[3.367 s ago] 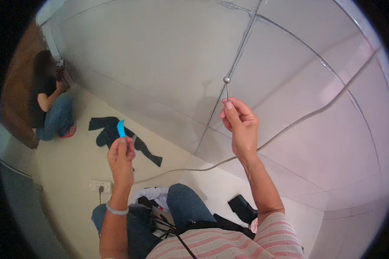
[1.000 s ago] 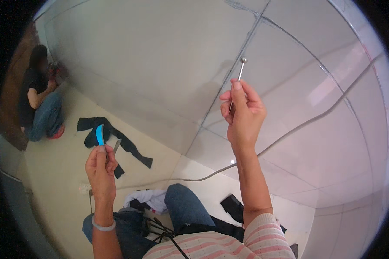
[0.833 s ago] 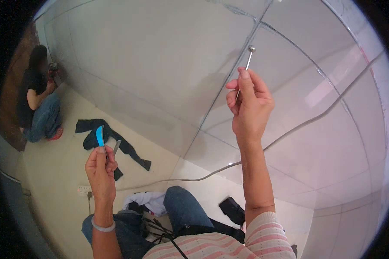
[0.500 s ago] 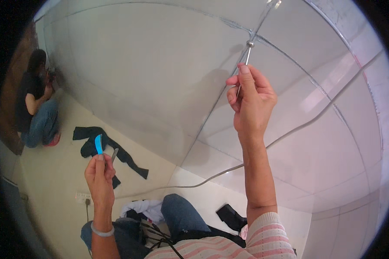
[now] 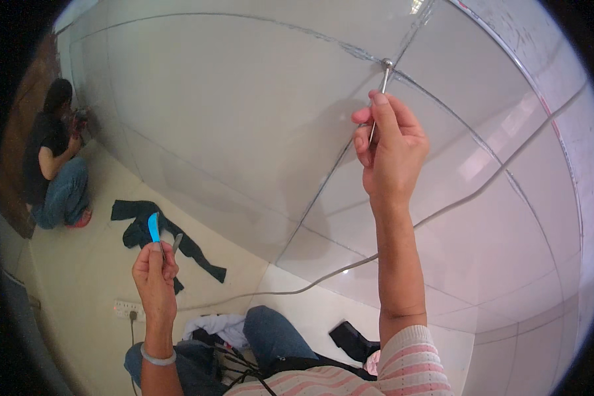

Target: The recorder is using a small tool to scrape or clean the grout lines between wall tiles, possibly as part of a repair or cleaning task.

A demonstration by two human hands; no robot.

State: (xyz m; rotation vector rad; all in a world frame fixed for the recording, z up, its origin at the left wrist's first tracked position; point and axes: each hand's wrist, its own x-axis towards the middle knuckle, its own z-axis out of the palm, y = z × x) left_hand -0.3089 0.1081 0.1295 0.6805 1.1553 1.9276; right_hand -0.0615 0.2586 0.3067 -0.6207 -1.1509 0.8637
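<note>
My right hand [image 5: 396, 148] is raised to the tiled wall [image 5: 244, 99], fingers closed around the thin shaft of a metal ball-ended grout tool [image 5: 387, 64]. The tool's shiny ball sits at or just beside the crossing of dark grout lines [image 5: 356, 51]; whether it presses on the wall is hard to tell. Lower and to the left, my left hand [image 5: 154, 267] pinches a small blue curved blade [image 5: 154, 228] pointing upward. A narrow grey strip-like tool [image 5: 177, 243] also sticks up from these fingers. Both handles are mostly hidden by the hand.
A grey cable [image 5: 468, 196] runs across the wall behind my right forearm to a power strip [image 5: 129, 309] on the floor. Dark clothing [image 5: 193, 249] lies beyond my left hand. At far left a person [image 5: 59, 158] squats by the wall. A black item [image 5: 351, 341] lies near my knee.
The ball end has moved up the grout line from just below the crossing to about level with it. My left hand keeps its hold, and the view has shifted slightly.
</note>
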